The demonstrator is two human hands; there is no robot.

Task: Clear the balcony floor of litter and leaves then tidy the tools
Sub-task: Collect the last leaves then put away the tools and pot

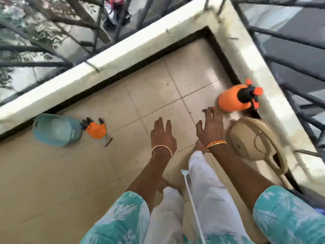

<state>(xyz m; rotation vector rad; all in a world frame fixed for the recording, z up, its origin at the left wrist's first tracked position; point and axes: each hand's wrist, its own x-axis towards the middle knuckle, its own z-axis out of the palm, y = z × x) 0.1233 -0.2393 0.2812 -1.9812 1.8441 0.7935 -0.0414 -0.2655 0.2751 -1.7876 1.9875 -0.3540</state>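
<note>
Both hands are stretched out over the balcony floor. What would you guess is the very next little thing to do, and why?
Probably close the right hand on the orange spray bottle. That hand is open, its fingertips almost at the bottle, which lies tipped over in the corner of the floor. The left hand is open too and holds nothing.

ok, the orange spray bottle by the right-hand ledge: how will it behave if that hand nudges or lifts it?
The orange spray bottle lies on its side on the tile floor, and its body looks rounded, so a nudge would probably roll it. It looks like hard plastic, likely stiff and smooth. Its fill level isn't visible, so weight is uncertain. The right hand, open beside it, would probably do best gripping the black pump head.
</note>
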